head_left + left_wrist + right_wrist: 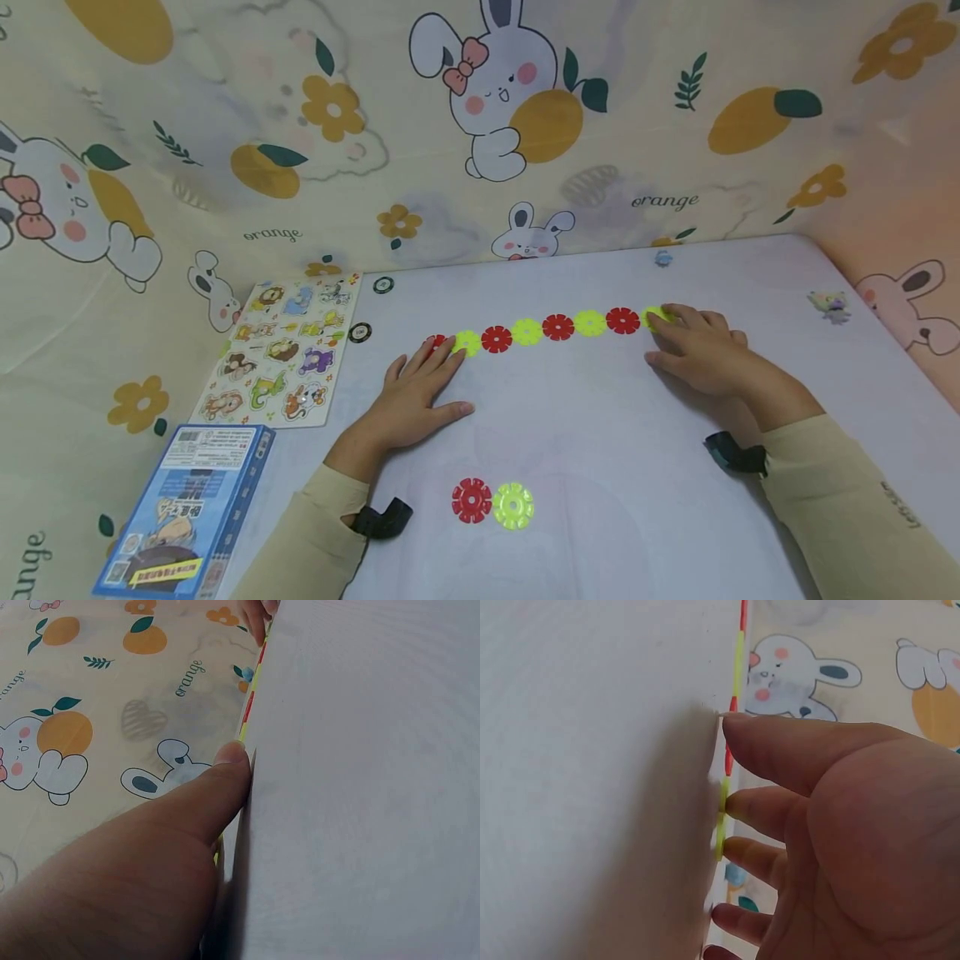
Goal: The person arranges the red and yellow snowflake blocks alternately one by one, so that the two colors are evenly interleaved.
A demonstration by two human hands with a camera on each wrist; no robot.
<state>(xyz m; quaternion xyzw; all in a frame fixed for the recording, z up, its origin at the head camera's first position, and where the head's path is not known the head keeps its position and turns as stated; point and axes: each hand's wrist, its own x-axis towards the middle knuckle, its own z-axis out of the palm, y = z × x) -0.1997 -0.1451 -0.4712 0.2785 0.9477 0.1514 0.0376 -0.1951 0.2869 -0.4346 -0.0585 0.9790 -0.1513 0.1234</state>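
Note:
A row of red and yellow-green notched snowflake discs (pixel 558 327) lies across the table, colours alternating. My left hand (pixel 416 400) rests at the row's left end, its fingertips partly covering a red disc (pixel 437 342) and touching the yellow-green disc (pixel 467 343) beside it. At the right end, the fingertips of my right hand (pixel 701 348) press on a yellow-green disc (pixel 656 317), which they partly hide. The right wrist view shows two fingertips touching the yellow-green edge (pixel 720 836). Nearer me lie a red disc (pixel 472 500) and a yellow-green disc (pixel 513 506), side by side.
On the left lie an animal sticker sheet (pixel 281 354) and a blue box (pixel 183 508). Two small black rings (pixel 360 332) sit right of the sheet. Small trinkets (pixel 829 306) lie at the far right. A patterned cloth (pixel 450 208) rises behind the table.

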